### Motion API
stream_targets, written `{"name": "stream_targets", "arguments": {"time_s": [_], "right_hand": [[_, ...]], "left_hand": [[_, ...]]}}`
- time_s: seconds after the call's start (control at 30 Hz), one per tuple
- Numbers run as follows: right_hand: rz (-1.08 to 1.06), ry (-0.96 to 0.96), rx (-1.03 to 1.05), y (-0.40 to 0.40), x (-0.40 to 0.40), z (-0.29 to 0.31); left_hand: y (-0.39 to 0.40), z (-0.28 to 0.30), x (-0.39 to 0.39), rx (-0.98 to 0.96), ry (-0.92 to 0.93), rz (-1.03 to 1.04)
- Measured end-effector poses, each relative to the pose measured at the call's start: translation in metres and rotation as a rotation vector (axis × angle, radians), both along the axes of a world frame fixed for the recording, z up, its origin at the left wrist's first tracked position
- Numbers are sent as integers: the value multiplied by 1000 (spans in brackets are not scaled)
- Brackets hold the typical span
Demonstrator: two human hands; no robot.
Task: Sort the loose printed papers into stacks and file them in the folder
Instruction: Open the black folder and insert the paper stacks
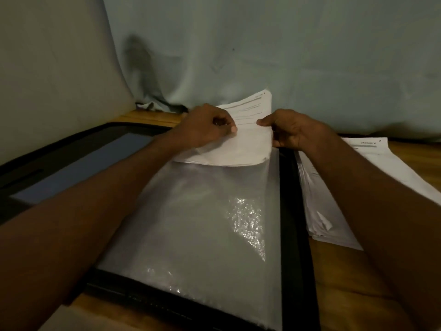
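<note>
Backdrop: one pale cloth (310, 56) hangs behind one wooden table (338, 271). One black folder (290, 211) lies open across the table, its left half showing a blue inner panel (78, 168). One clear plastic sleeve (202, 223) lies on the right half, shiny and crinkled, mouth at the far end.

Papers: two stacks in view. One stack (250, 139) sits at the sleeve mouth, its near edge at or just inside the opening; cannot tell how far in. A second stack (334, 199) lies on the table just right of the folder, partly under the right forearm, edges ragged.

Hands: two, both on the far stack. Left hand (207, 127) has fingers curled, pinching the stack's left side. Right hand (291, 132) holds the right edge, thumb on top, fingers curled at the sleeve edge; cannot tell if it also grips the plastic.

Handling, as judgement: the stack is light but floppy, bows in the middle if held by one side only. Sheets slide on each other, so the stack fans out unless squeezed. Best hold is both long sides near the leading edge, keeping it flat and square to the mouth. The sleeve is thin, slick and limp; its mouth probably collapses and catches corners unless one finger lifts the top layer. Corners crease easily if forced.
</note>
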State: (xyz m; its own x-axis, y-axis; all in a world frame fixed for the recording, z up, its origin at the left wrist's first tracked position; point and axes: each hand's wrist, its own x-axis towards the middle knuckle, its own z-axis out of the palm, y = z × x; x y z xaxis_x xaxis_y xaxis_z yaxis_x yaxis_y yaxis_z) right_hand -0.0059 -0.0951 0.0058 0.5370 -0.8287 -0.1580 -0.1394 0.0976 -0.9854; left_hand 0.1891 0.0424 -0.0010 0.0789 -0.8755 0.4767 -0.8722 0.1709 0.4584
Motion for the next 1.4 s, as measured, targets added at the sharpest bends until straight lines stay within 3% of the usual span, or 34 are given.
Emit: {"name": "stream_targets", "arguments": {"time_s": [0.17, 0.4, 0.57, 0.77, 0.97, 1.2, 1.4], "right_hand": [[-79, -66, 4, 4, 7, -5], [40, 29, 24, 2, -12, 6], [-133, -71, -46, 11, 3, 5], [-91, -31, -10, 14, -4, 12], [-233, -33, -86, 16, 2, 15], [-44, -14, 51, 9, -5, 12], [97, -8, 112, 5, -21, 17]], "left_hand": [[-25, 13, -42, 61, -37, 1], [-33, 12, -49, 96, 128, -57], [-29, 15, -54, 102, 151, -146], [-37, 25, -73, 100, 251, -78], [-37, 33, -79, 191, 211, -132], [-37, 32, -75, 122, 429, -151], [-46, 21, -84, 79, 416, -79]]}}
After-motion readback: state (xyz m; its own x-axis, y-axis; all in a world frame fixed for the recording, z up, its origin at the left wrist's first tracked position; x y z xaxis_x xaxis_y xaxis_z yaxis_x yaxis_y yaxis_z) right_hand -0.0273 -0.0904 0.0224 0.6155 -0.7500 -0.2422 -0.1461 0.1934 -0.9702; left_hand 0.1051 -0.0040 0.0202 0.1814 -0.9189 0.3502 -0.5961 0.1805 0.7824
